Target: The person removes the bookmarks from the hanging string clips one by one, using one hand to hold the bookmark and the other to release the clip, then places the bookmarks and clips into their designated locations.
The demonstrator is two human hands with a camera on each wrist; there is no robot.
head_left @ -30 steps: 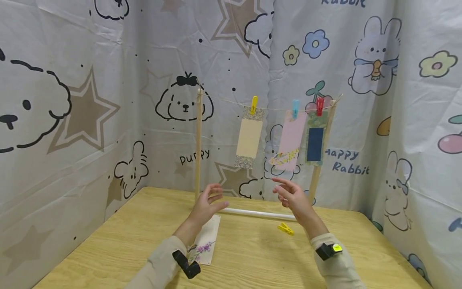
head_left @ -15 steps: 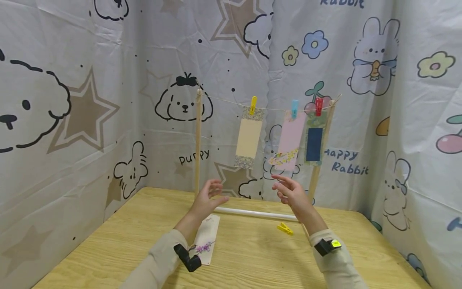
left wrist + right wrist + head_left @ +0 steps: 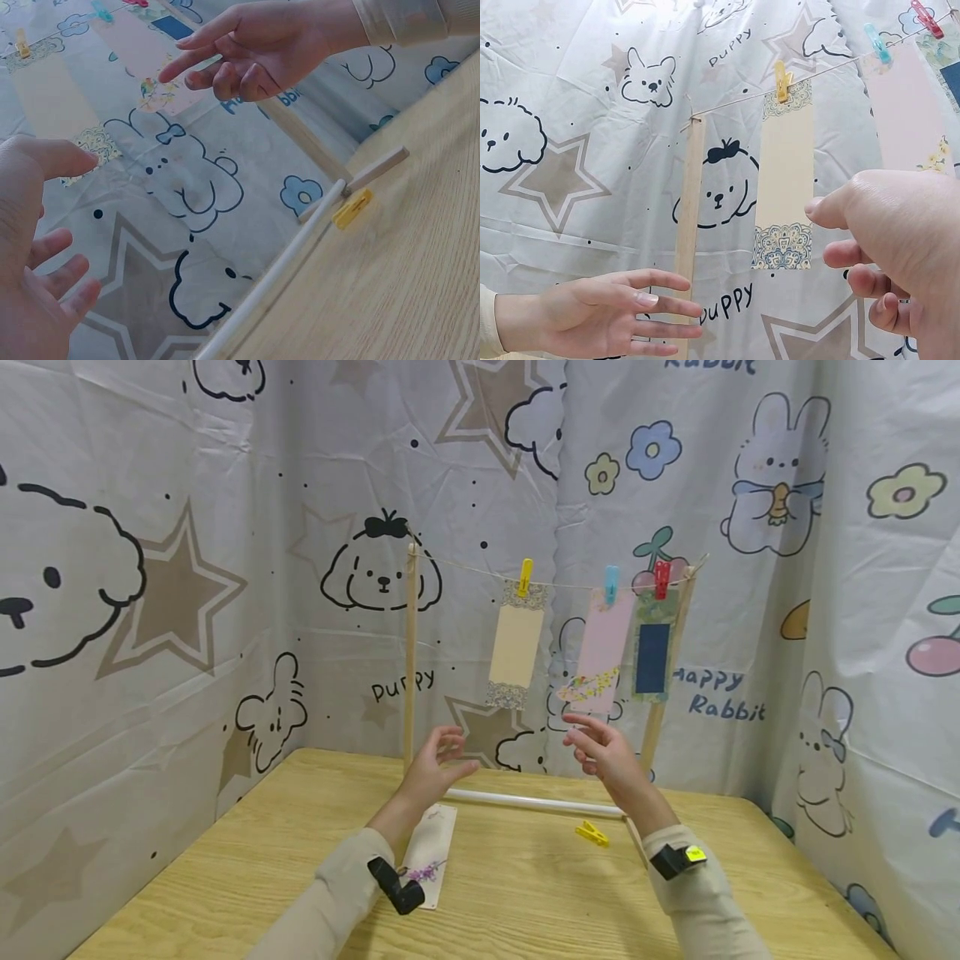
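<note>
My left hand hovers above the table near the left wooden post, fingers relaxed and holding nothing. Facing it, my right hand is raised below the hanging bookmarks, also holding nothing. From the string hang a cream bookmark under a yellow clothespin, a pink bookmark under a blue clothespin, and a green bookmark with a navy panel under a red clothespin. A white bookmark with purple flowers lies on the table, partly behind my left wrist. A loose yellow clothespin lies to its right.
Two wooden posts, left and right, hold up the string. A white rod runs between their bases along the table. Printed curtains stand behind and at both sides.
Both hands have risen slightly, and the left has shifted a little to the right. The bookmarks and clothespins stay where they were.
</note>
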